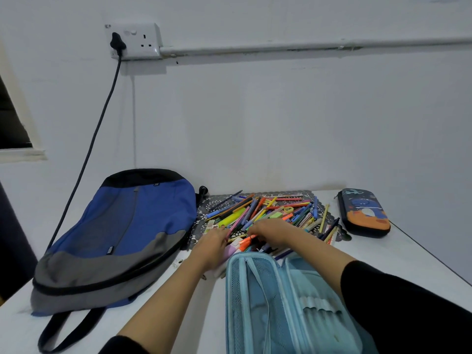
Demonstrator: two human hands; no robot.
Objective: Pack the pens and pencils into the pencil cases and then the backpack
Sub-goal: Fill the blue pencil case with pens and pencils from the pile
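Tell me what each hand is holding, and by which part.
Cannot be told: the left hand and right hand both lie on the pen pile, fingertips blurred among the pens.

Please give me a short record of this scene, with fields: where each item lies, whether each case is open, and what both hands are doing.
backpack: blue and grey, lying flat on the left of the table
pens and pencils: loose pile on a dark mat near the wall
light blue pencil case: open, nearest the camera
dark pencil case: closed, right of the pile
left hand: at the pile's near edge, grip blurred
right hand: on the pile, grip unclear
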